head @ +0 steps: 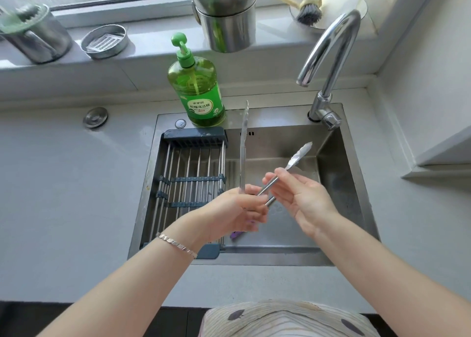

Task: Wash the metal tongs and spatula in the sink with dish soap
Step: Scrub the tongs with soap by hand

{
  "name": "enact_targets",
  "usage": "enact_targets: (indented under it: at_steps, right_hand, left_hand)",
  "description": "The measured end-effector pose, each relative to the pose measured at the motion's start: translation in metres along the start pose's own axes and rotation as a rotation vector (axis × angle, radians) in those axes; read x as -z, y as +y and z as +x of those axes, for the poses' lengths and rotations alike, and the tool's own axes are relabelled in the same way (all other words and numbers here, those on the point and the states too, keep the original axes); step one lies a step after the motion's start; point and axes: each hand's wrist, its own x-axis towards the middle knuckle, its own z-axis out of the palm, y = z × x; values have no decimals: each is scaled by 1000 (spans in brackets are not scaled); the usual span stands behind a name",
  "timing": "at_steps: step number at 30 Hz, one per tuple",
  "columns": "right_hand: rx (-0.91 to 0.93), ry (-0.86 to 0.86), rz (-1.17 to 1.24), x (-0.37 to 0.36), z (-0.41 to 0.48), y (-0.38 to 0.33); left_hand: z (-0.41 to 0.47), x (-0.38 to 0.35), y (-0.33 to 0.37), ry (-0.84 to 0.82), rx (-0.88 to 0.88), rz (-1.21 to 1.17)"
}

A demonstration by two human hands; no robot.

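Note:
The metal tongs (243,145) are spread wide over the steel sink (341,183). One arm points away toward the green dish soap bottle (198,91), and the other slants right toward the faucet (331,43). My left hand (237,211) grips the tongs at their hinge end. My right hand (303,199) has thumb and fingers closed loosely around the right-slanting arm, near its middle. A small purple piece (237,234) shows just below my left hand; what it belongs to I cannot tell. I see no spatula. No water stream is visible under the faucet.
A blue and steel drying rack (188,173) fills the sink's left half. On the windowsill stand stacked steel pots (224,18), a steel cup (35,35), a round strainer tin (104,40) and a dish brush (305,10). Grey counter lies on both sides.

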Motion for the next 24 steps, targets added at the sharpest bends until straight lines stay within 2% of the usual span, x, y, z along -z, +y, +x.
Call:
enact_targets:
  at_steps: [3,5,8,10,13,16,20,24]
  right_hand:
    - [-22,24,-32,-1,11,-2]
    - [-95,7,-107,-2,23,-4]
    - [-270,-38,-338,-6,42,-8]
    - [-305,-23,-478,-16,55,-21]
    - [-157,13,-571,-51,83,-57]
    - [-16,-81,-682,-109,116,-96]
    - [-54,-213,-696,-188,148,-123]
    - [-115,-263,-672,-237,167,-129]
  left_hand:
    - [8,5,2,355,-215,138]
    - [14,13,7,514,-299,213]
    - [17,29,18,552,-320,251]
    - [17,42,28,600,-311,329]
    - [17,63,47,643,-288,392]
    - [19,82,71,666,-256,436]
    - [23,101,97,685,-225,441]
    - [27,113,107,687,-212,441]
